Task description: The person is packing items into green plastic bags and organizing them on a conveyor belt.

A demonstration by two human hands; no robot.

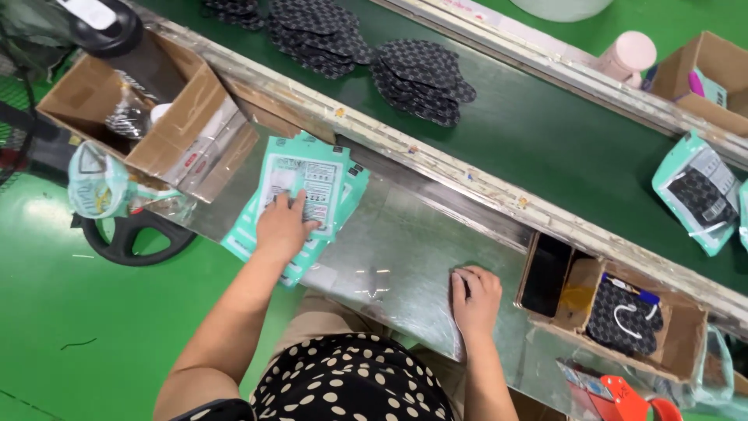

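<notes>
Teal packets (308, 183) lying stacked on desk (405, 257), long axis pointing away, tilting right | left hand (282, 226) pressing flat on top, not gripping | right hand (475, 296) resting loosely curled on desk

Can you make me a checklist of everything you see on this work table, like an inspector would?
Surface: shiny metal table beside a dark green belt.
Job's things: stack of teal packets on the table.
Clutter: piles of dark checkered masks on the belt; a filled packet at the belt's right; cardboard boxes at left and right.
Hands: left hand lies flat on the packets, fingers spread; right hand rests on the table, curled, holding nothing seen.
Cables: nothing seen.
Surroundings: green floor, a black ring on it, a pink cup across the belt.
</notes>
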